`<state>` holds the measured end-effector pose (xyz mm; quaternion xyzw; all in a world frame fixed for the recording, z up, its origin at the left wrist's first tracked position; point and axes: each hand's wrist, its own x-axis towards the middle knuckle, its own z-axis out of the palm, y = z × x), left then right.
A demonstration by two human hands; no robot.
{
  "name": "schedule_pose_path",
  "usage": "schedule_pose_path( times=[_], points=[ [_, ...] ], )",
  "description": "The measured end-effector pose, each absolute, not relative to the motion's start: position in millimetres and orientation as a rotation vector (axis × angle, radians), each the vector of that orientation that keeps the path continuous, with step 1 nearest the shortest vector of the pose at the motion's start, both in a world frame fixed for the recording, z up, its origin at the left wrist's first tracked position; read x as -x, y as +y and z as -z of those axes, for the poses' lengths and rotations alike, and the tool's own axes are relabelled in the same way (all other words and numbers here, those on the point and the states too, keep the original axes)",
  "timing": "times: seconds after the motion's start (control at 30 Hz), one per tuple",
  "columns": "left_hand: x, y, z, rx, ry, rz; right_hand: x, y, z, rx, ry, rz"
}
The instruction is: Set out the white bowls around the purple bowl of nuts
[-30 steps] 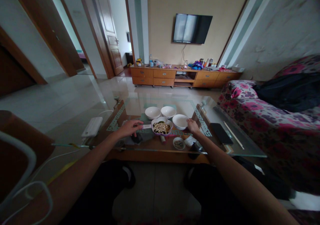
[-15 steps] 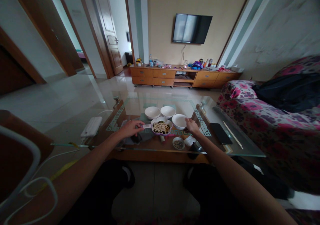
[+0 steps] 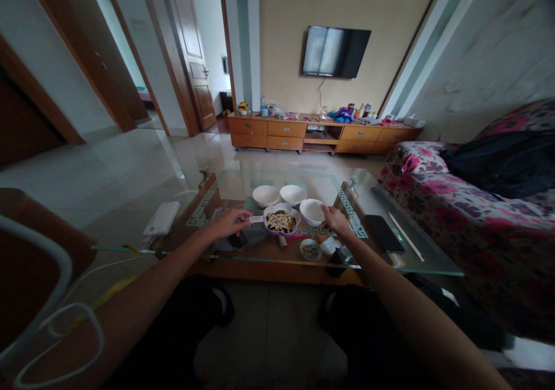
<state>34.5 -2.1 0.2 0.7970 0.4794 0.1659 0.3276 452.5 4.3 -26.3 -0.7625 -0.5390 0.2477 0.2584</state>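
**Left pinch, right touch, lower centre of frame**

Left hand [image 3: 226, 223] clenched on a white strip [image 3: 256, 219] (exact item too small to tell), tip just beside a purple-rimmed bowl of chopped food [image 3: 281, 222]. Right hand [image 3: 336, 220] with fingertips on a white bowl [image 3: 311, 211]; grip on it: cannot tell. Two more white bowls [image 3: 280, 195] just beyond, all on a glass-topped coffee table [image 3: 364, 190]. Small seed dish [image 3: 310, 250] near the front edge.

My feed looks dim and greyish under soft, diffuse light. Pale glare lies across the tile floor [image 3: 130, 164], glass table [image 3: 368, 187] and TV screen [image 3: 325, 51]. The wide lens bends the door [image 3: 186, 54] near the edge, and the lower corners sink into shadow.
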Motion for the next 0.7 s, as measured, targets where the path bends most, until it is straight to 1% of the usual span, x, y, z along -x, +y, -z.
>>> schedule_pose_path(
  times=[0.13, 0.3, 0.47, 0.57, 0.63, 0.7],
  points=[
    [-32, -4, -3, -2.072, 1.28, -0.438, -462, 2, 13, 2.156, -1.531, -0.403],
    [-17, -1, -3, -2.034, 1.345, -0.481, -483, -8, 3, 2.224, -1.421, -0.313],
    [-3, 5, 6, -2.037, 1.428, -0.391, -503, -19, 8, 2.309, -1.437, -0.343],
    [-3, 6, 10, -1.981, 1.404, -0.435, -510, -21, 15, 2.284, -1.467, -0.364],
    [-8, 5, 10, -1.962, 1.363, -0.482, -511, -20, 20, 2.141, -1.499, -0.419],
    [-15, 4, 8, -1.98, 1.327, -0.507, -508, -18, 25, 1.877, -1.572, -0.572]
  ],
)
